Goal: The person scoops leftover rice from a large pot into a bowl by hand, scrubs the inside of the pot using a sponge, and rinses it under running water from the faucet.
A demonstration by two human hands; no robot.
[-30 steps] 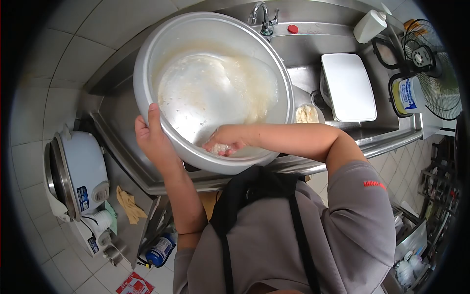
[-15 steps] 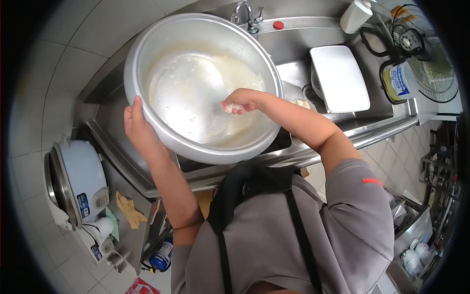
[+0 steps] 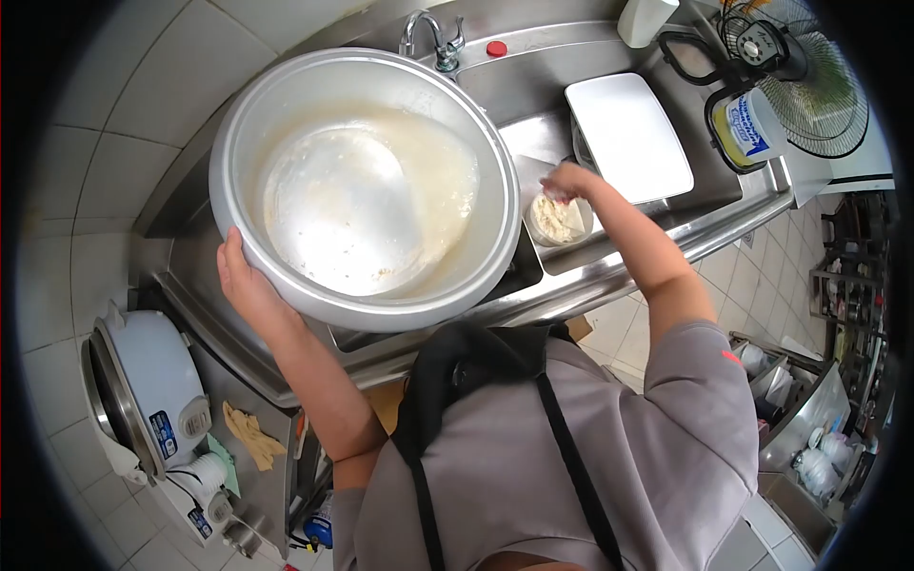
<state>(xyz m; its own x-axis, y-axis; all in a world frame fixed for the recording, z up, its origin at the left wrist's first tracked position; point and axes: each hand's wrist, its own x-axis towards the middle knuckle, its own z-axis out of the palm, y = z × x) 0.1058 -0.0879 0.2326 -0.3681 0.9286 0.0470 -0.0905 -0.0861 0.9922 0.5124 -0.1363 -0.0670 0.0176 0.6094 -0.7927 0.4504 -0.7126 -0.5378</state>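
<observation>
A large silvery pot [image 3: 224, 181] with a thin layer of cloudy liquid and pale bits sits tilted over the left sink basin. My left hand [image 3: 249, 283] grips its rim at the lower left. My right hand [image 3: 569, 183] is over a small round container [image 3: 549, 231] of pale, wet scraps, right of the pot. Its fingers are closed together at the scraps; whatever they hold is too small to make out.
A white lid or tray [image 3: 633, 138] lies in the right basin. Behind stand a faucet [image 3: 443, 48] and a red cap [image 3: 496, 49]. A fan [image 3: 809, 86] and tub [image 3: 752, 128] are at right, a rice cooker [image 3: 157, 381] and yellow cloth [image 3: 251, 436] at left.
My right hand has left the pot's inside, carrying a pale clump, and moved right to the small container. My left hand stays on the rim. The view has shifted.
</observation>
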